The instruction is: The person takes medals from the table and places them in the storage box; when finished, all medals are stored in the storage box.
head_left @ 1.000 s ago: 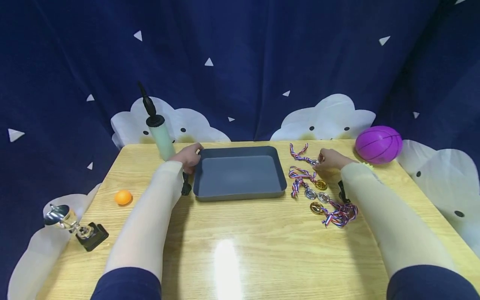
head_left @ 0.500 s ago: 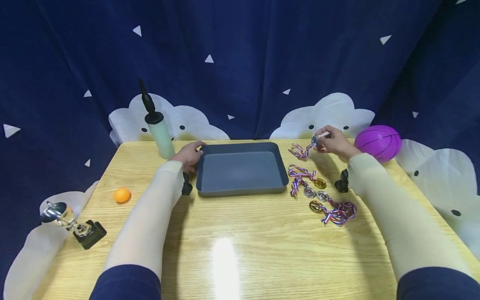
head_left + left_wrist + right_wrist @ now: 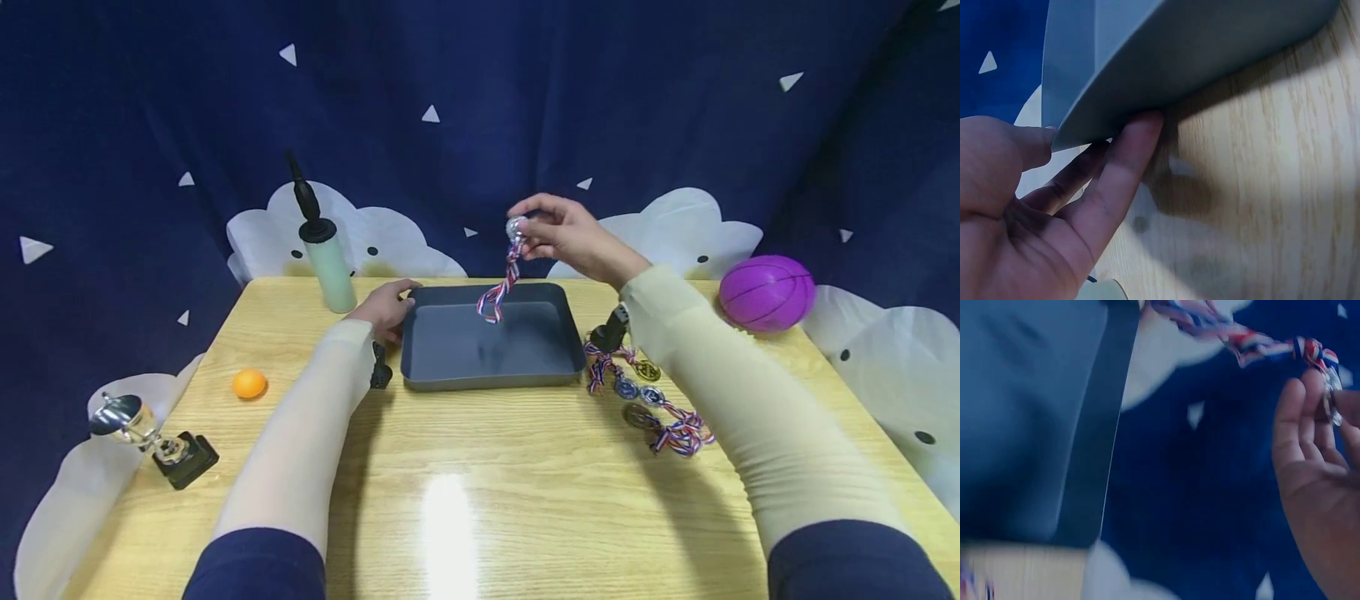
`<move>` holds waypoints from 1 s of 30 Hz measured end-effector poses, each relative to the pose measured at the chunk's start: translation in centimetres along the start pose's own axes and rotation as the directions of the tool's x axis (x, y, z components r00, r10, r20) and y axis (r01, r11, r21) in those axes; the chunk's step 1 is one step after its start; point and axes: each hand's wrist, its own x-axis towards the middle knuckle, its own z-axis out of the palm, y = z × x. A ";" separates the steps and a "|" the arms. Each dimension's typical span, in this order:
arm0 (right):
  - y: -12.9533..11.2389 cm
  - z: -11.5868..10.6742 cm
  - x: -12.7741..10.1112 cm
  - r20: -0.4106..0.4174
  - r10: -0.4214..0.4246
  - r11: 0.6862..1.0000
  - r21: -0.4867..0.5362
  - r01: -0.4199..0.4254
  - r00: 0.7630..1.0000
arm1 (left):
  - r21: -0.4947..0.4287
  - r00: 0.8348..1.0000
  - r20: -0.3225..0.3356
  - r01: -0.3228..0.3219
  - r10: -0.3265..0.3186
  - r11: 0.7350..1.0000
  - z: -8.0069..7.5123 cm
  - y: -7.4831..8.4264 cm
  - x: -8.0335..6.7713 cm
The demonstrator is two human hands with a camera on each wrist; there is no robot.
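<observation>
Head view: right hand (image 3: pixel 572 237) pinches a silver medal (image 3: pixel 514 227) above the grey tray (image 3: pixel 492 379), ribbon dangling, not yet dropped in. Left hand (image 3: pixel 384 308), fingers fairly straight, steadies the tray's corner. Tray looks empty; remaining medals (image 3: pixel 648 400) lie under the right forearm.

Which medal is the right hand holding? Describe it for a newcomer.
Find the grey tray mid-table. Above it, the right hand pinches a silver medal, its striped ribbon dangling. It is the only airborne medal; the others lie right of the tray.
</observation>
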 end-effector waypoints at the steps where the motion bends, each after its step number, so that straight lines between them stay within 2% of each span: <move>1: 0.1 1.1 0.4 0.031 0.021 1.000 -0.016 -0.021 0.999 | -0.002 1.000 0.001 -0.005 0.005 1.000 0.0 0.0 0.0; 5: 1.8 5.0 2.0 0.147 0.129 0.982 -0.157 -0.106 0.981 | -0.008 1.000 -0.006 -0.019 0.019 1.000 0.0 0.1 0.2; 8: 3.8 7.3 3.1 0.169 0.213 0.949 -0.272 -0.162 0.962 | 0.002 1.000 0.001 -0.024 0.024 1.000 0.1 -0.1 0.5; 12: 6.3 9.5 4.2 0.100 0.265 0.908 -0.361 -0.213 0.959 | 0.030 0.999 -0.004 -0.037 0.037 0.999 0.1 -0.5 0.7; 17: 8.8 11.0 5.0 0.004 0.271 0.857 -0.457 -0.240 0.963 | 0.036 0.999 -0.026 -0.032 0.033 0.999 0.1 -0.6 0.7; 21: 9.9 11.8 5.4 -0.041 0.251 0.787 -0.573 -0.229 0.967 | 0.032 0.999 -0.018 -0.038 0.039 0.999 0.1 -0.6 0.4; 27: 10.2 13.0 5.7 -0.078 0.189 0.620 -0.763 -0.181 0.979 | 0.048 0.998 -0.022 -0.064 0.065 0.997 -0.2 -0.5 0.1; 30: 10.1 13.3 5.9 -0.091 0.180 0.567 -0.804 -0.179 0.979 | 0.046 0.998 -0.027 -0.061 0.062 0.997 -0.3 -0.4 0.1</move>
